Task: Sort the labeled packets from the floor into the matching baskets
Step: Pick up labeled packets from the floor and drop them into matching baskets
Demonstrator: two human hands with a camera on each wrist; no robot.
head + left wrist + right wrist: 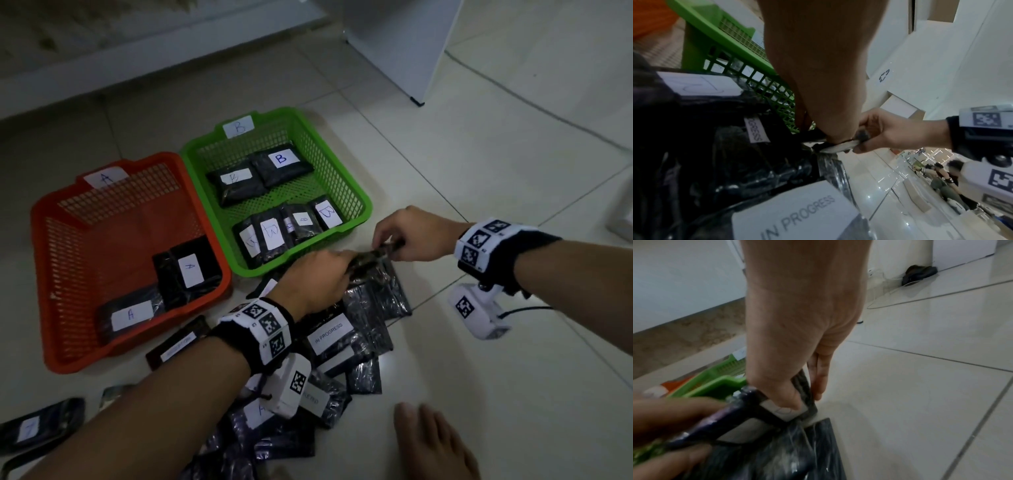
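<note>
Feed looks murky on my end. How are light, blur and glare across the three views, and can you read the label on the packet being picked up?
Head view: dim, edges bowed; basket tags and the IN PROGRESS label readable. Left wrist view: strongly distorted, bright glare on the floor tiles. Right wrist view: left hand blurred in the foreground; right hand covers the held packet's label, so unreadable.
</note>
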